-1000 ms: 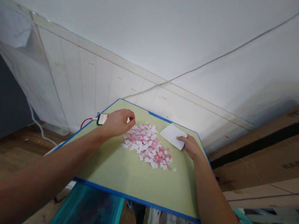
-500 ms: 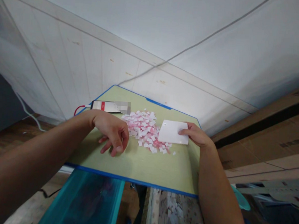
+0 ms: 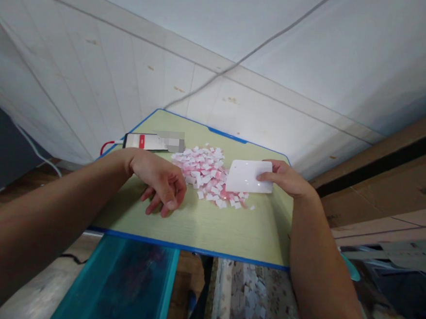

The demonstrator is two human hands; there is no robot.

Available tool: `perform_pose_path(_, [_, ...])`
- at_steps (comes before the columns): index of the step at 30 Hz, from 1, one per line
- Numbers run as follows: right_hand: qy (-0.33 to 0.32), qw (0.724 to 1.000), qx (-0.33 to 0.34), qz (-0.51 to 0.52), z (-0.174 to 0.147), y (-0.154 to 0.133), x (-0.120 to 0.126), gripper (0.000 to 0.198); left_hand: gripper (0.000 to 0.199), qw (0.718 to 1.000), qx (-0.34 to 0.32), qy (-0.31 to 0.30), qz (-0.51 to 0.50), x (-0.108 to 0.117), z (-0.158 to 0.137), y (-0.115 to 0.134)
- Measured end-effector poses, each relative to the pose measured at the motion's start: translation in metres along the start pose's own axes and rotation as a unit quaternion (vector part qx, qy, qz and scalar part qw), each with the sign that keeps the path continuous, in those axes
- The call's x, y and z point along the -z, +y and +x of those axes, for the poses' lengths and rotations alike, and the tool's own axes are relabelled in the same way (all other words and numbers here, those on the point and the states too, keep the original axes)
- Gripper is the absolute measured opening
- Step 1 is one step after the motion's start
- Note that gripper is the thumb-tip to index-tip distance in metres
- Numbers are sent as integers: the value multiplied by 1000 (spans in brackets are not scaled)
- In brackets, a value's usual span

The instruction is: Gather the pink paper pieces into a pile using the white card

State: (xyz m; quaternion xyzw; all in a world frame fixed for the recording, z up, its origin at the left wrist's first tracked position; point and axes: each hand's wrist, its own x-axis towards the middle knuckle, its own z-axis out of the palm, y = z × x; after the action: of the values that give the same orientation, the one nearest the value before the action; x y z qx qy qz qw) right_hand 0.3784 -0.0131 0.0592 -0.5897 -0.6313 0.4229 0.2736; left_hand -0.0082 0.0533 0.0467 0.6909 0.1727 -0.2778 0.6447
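Your R hand (image 3: 284, 178) is closed on a glossy white flat scraper (image 3: 244, 176), at the right side of the pink-&-white paper-bit pile (image 3: 207, 171) on the pale-green, blue-edged table (image 3: 193, 231). L hand (image 3: 159, 182): half open, fingers curled, nothing visible in it, just left of pile. Below: translucent teal plastic bin (image 3: 169, 283), reddish contents too blurred to ID; floral-patterned box (image 3: 226, 289) w/ white bits (image 3: 250, 293) inside.

A glossy white, four-sided plastic scraper (image 3: 245, 176) is tilting over the right side of a heap of small, square, white and pink paper pieces (image 3: 202, 168), perhaps touching them; the heap is lying spread on a yellow-green tabletop (image 3: 197, 229)
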Motion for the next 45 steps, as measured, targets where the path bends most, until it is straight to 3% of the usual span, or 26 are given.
perform_pose_path(6, [7, 1000, -4, -30, -13, -21, -5, 29, 41, 1000, -14, 12, -3, 0, -2, 2])
perform_pose_path(11, [61, 997, 30, -25, -41, -33, -20, 28, 40, 1000, -14, 14, 1, 3, -3, -1])
perform_pose_path(16, [66, 997, 18, -32, -85, -19, -56, 22, 42, 999, 13, 32, 8, 3, -4, -2])
perform_pose_path(20, [121, 991, 11, -47, -112, -5, -74, 24, 42, 999, 6, 43, 17, 1, -6, 0])
perform_pose_path(31, [155, 986, -15, -59, -151, -14, -85, 23, 42, 998, 0, 58, -1, 9, -6, -7])
perform_pose_path(34, [147, 986, -28, -76, -159, -11, -83, 22, 43, 998, 5, 61, -1, 8, -6, -5])
perform_pose_path(39, [203, 977, -52, -29, -173, -2, -81, 24, 43, 998, 13, 66, -4, 7, -5, -4])
perform_pose_path(45, [216, 975, -55, -24, -178, 2, -87, 25, 43, 996, 29, 78, -14, 6, -5, -3])
